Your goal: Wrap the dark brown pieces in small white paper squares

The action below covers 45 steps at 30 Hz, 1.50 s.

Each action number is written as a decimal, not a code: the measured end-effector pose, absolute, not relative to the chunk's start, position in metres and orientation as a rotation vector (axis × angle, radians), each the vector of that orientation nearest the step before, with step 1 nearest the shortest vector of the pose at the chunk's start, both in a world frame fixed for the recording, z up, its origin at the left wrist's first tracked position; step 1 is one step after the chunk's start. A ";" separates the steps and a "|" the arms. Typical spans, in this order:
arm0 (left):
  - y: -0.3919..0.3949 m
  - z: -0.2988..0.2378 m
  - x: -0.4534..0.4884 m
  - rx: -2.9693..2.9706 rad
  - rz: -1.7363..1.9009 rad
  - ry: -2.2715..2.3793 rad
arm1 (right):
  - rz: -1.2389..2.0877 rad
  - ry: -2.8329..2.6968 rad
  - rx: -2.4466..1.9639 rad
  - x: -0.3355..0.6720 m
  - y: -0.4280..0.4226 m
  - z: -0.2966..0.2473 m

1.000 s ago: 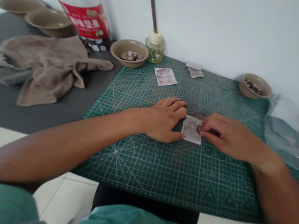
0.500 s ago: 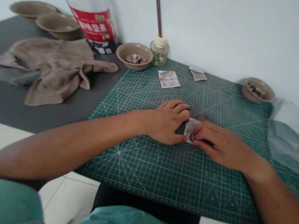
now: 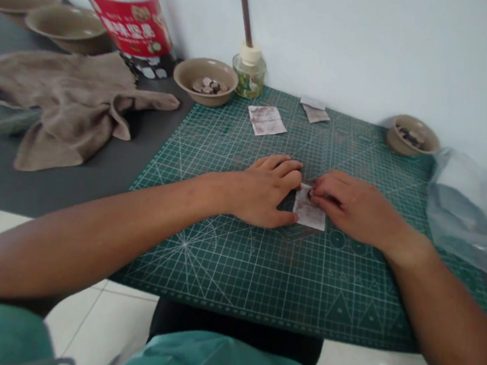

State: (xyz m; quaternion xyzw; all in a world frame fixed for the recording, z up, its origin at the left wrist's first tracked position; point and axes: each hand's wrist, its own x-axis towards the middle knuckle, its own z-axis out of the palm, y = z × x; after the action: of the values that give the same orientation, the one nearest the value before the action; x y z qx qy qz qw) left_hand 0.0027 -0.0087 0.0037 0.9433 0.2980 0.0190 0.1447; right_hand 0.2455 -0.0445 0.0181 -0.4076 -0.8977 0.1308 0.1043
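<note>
A small stained white paper square (image 3: 310, 214) lies on the green cutting mat (image 3: 261, 265). My left hand (image 3: 266, 192) rests with curled fingers against the paper's left edge, thumb and fingertips pinning it to the mat. My right hand (image 3: 351, 208) has its fingers pressed together on the paper's upper part, pinching something small and dark that I cannot make out. Both forearms reach in from the bottom corners.
Two more stained paper pieces (image 3: 267, 120) (image 3: 315, 113) lie farther back. Bowls of small pieces (image 3: 205, 81) (image 3: 412, 136) stand at the mat's back corners, with a small glass bottle (image 3: 248, 77) holding a stick. A brown cloth (image 3: 60, 105), two other bowls (image 3: 66, 27), a red-labelled jar (image 3: 128, 13) sit left; a plastic bag (image 3: 470, 212) right.
My right hand slid its fingers across the paper, first to the left, then up toward its top edge. My left hand stayed pressed at the paper's left side. The view shifted slightly.
</note>
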 end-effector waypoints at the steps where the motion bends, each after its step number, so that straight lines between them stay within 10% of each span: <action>1: -0.008 0.003 0.003 2.715 0.060 0.860 | 0.394 -2.656 -1.215 0.248 -0.044 0.019; 45: -0.009 0.007 0.003 2.718 0.010 0.842 | 0.422 -2.726 -1.171 0.245 -0.052 0.019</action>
State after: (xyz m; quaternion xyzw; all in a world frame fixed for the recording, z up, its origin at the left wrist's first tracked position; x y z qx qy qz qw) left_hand 0.0028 -0.0089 0.0071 0.9448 0.2927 0.0035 0.1476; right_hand 0.2445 -0.0524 0.0194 -0.3897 -0.9073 0.1404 0.0722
